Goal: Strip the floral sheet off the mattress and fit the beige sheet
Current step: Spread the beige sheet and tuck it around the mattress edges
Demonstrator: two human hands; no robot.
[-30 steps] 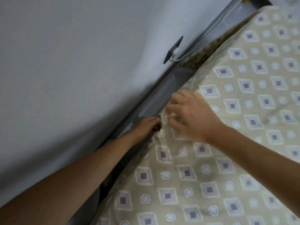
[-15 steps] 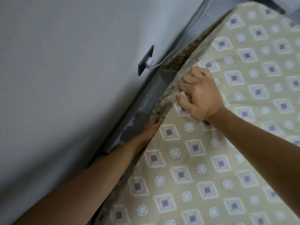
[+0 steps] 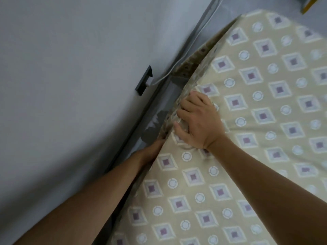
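The beige sheet (image 3: 247, 138), printed with diamonds and circles, covers the top of the mattress. A strip of the mattress's brown patterned side (image 3: 187, 68) shows along the wall edge. My right hand (image 3: 196, 121) lies on that edge with its fingers curled over it, gripping a bunch of the beige sheet. My left hand (image 3: 150, 151) reaches down into the gap between mattress and wall, just below the right hand. Its fingers are hidden under the sheet's edge. No floral sheet is in view.
A grey wall (image 3: 70, 85) runs close along the mattress's left side, leaving a narrow gap. A dark socket (image 3: 144, 80) on it holds a white plug, and its cable (image 3: 185, 55) trails along the skirting. A yellow object (image 3: 307, 6) lies at the far top right.
My right hand went from loose fingers on the sheet to a closed grip at the mattress edge. My left hand sank deeper into the gap, its fingers now out of sight.
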